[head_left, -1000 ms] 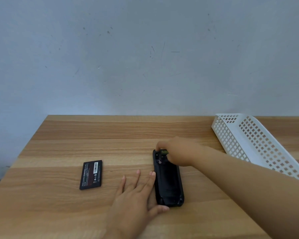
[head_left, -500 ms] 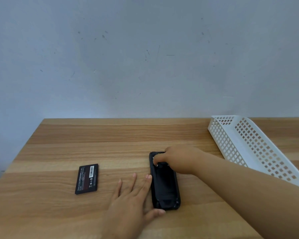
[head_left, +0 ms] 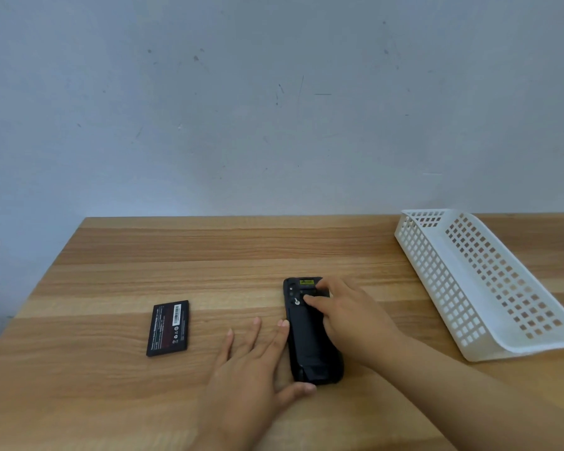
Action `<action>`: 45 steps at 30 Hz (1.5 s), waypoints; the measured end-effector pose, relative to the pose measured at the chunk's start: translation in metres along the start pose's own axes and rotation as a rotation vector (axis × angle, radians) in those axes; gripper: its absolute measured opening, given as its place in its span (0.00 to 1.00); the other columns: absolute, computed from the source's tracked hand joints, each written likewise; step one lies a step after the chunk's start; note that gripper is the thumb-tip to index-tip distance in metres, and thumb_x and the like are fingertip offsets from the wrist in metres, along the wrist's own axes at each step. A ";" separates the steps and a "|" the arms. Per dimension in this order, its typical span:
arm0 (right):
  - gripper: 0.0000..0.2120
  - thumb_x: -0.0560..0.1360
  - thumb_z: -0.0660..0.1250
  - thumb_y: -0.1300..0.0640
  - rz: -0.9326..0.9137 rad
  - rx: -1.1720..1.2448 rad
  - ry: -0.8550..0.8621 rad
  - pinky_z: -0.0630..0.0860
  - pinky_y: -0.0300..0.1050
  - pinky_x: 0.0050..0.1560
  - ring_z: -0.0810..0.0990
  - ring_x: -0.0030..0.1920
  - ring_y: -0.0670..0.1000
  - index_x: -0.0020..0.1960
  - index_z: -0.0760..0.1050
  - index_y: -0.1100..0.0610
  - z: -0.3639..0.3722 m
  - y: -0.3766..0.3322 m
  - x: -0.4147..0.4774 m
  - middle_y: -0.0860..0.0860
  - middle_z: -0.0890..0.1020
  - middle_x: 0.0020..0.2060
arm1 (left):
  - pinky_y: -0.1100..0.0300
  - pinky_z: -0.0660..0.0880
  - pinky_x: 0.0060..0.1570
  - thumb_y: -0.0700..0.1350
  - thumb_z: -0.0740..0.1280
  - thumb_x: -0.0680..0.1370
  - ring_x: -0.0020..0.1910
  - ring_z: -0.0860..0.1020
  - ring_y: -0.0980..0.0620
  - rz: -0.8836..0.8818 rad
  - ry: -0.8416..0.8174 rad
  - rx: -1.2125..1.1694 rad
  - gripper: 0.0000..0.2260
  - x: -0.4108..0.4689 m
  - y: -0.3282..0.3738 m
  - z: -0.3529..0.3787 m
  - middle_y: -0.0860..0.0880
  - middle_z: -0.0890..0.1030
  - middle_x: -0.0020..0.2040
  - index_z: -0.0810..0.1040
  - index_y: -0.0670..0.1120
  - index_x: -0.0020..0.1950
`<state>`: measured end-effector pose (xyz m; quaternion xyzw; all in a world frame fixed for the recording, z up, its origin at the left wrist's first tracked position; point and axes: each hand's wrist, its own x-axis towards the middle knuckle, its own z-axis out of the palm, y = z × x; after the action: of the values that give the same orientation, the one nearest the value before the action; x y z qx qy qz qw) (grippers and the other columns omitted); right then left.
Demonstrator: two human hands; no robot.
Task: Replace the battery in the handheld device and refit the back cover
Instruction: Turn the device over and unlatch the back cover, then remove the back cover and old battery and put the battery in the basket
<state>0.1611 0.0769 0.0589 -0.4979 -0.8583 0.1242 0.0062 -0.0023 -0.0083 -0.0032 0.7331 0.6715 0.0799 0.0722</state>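
We are working on the black, oblong plastic handheld device [head_left: 310,333], which is lying back-up on the light wood-grain bench [head_left: 176,255], near its front edge and a little right of centre. Our left hand [head_left: 258,362] is lying flat and open on the bench against the device's left side, fingers spread, thumb hooked round the near end, gripping nothing but bracing the body. Our right hand [head_left: 345,317] is lying over the upper right of the device with its fingertips [head_left: 308,299] pressing on the back just below the yellow label [head_left: 306,282] and beside the small silver screw [head_left: 296,301]. That grip is loosely curled, pressing rather than clasping; we cannot tell whether anything small is held under the palm.

A flat black rectangular battery with white printing [head_left: 167,327] is lying well apart to the left. We cannot tell whether it is the old one or the new one. A white perforated plastic basket [head_left: 469,288] is standing to the right, well clear.

What could go wrong from here, as we judge it:
- If we are prising at the cover, the fingertips could slip off the smooth plastic.
- If the bracing hand gives, the device could skid toward the bench edge.
- Forcing the cover with the screw holding could crack it.
- The loose battery could be mistaken for the wrong one.
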 end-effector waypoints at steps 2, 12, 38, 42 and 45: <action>0.22 0.77 0.53 0.60 0.018 -0.001 0.030 0.61 0.46 0.70 0.62 0.68 0.54 0.70 0.66 0.52 0.001 -0.005 -0.002 0.51 0.65 0.68 | 0.51 0.58 0.60 0.75 0.44 0.67 0.63 0.73 0.55 0.004 0.007 0.004 0.38 0.000 0.000 0.001 0.60 0.79 0.58 0.68 0.54 0.66; 0.18 0.78 0.53 0.59 0.102 0.138 -0.019 0.63 0.47 0.67 0.64 0.66 0.53 0.66 0.70 0.54 -0.009 -0.010 0.004 0.51 0.69 0.64 | 0.51 0.57 0.61 0.75 0.43 0.68 0.65 0.70 0.54 0.000 -0.006 0.012 0.38 0.000 0.001 0.002 0.59 0.76 0.63 0.65 0.54 0.68; 0.13 0.65 0.75 0.67 0.140 0.227 0.258 0.55 0.18 0.63 0.81 0.54 0.53 0.43 0.81 0.52 0.039 0.080 -0.118 0.53 0.85 0.48 | 0.51 0.55 0.63 0.76 0.46 0.68 0.66 0.69 0.52 -0.019 -0.004 0.044 0.38 -0.001 0.002 0.003 0.56 0.71 0.67 0.63 0.55 0.69; 0.19 0.78 0.53 0.40 0.124 0.289 0.122 0.57 0.24 0.67 0.82 0.54 0.47 0.45 0.79 0.47 0.041 0.082 -0.125 0.45 0.85 0.46 | 0.52 0.53 0.64 0.76 0.46 0.68 0.67 0.67 0.53 -0.017 0.012 0.038 0.38 -0.002 0.002 0.003 0.57 0.68 0.68 0.61 0.56 0.70; 0.15 0.76 0.59 0.44 0.145 0.267 0.279 0.53 0.23 0.67 0.74 0.61 0.39 0.55 0.79 0.48 0.024 0.067 -0.114 0.39 0.76 0.55 | 0.52 0.52 0.64 0.76 0.45 0.68 0.67 0.66 0.53 -0.025 0.012 0.030 0.38 -0.002 0.002 0.003 0.57 0.67 0.68 0.60 0.56 0.70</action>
<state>0.2726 0.0058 0.0334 -0.5656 -0.7868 0.1668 0.1821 0.0004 -0.0106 -0.0060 0.7252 0.6822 0.0730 0.0582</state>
